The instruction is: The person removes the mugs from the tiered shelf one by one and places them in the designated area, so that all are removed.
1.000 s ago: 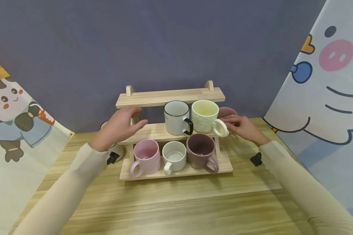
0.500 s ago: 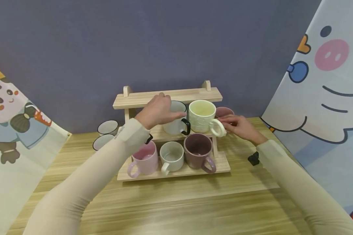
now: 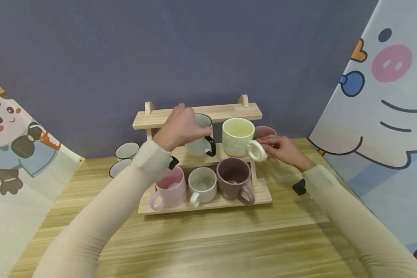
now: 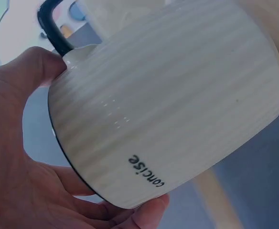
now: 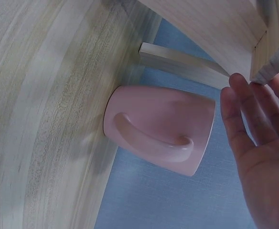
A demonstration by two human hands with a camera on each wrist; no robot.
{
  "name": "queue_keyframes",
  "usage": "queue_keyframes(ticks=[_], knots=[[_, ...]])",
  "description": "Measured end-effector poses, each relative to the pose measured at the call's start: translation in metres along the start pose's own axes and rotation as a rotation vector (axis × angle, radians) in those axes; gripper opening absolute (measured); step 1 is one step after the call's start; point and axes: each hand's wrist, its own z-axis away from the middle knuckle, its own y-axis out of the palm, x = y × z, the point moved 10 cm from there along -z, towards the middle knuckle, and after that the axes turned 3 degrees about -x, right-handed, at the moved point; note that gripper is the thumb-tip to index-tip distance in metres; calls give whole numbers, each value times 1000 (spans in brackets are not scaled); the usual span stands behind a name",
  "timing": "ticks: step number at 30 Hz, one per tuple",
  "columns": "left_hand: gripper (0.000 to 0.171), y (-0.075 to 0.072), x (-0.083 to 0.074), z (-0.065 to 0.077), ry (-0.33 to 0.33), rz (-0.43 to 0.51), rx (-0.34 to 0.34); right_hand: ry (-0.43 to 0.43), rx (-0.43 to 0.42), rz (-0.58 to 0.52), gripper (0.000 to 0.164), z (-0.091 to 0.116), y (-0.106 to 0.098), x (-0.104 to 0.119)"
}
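My left hand point(image 3: 180, 128) grips a white mug point(image 3: 196, 146) with a black rim and black handle, over the middle board of a wooden shelf rack point(image 3: 226, 113). In the left wrist view thumb and fingers hold the mug point(image 4: 173, 100) around its rim; "concise" is printed on its side. To its right stands a pale yellow mug point(image 3: 237, 139). Beside that mug's handle, my right hand point(image 3: 283, 152) touches the rack's end with nearly straight fingers point(image 5: 248, 102). A pink mug point(image 5: 161, 126) stands on the table close by, partly hidden in the head view.
On the rack's bottom board sit a pink mug point(image 3: 175, 190), a small white mug point(image 3: 203, 187) and a purple mug point(image 3: 232, 179). Two dark-rimmed white mugs point(image 3: 126, 150) stand left of the rack, partly behind my sleeve. A grey-blue cloth backdrop point(image 3: 208, 50) rises behind.
My left hand has come rightward from beside the rack, taken hold of the black-rimmed mug and shifted it slightly left and up. My right hand has stayed at the rack's end.
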Motion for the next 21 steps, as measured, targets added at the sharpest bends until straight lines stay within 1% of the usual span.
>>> queue_keyframes(ticks=[2,5,8,12,15,17,19,21], knots=[[45,-13,8,6,-24,17,-29,-11,-4,7,27,-1,0,1],[45,-29,21,16,-43,36,-63,-17,-10,18,27,-2,0,2],[55,-42,39,30,-62,62,-78,-15,-6,10,27,-3,2,2],[68,-62,64,55,-100,74,-84,-23,0,-2,28,-4,5,3],[70,-78,80,75,-115,61,-89,-34,-6,2,27,-3,4,4],[71,-87,90,88,-114,52,-99,-37,-11,8,26,-2,3,3],[73,-94,100,101,-110,28,-105,-35,-17,12,26,-1,1,2],[73,-99,111,114,-112,5,-110,-28,-21,7,26,0,0,1]])
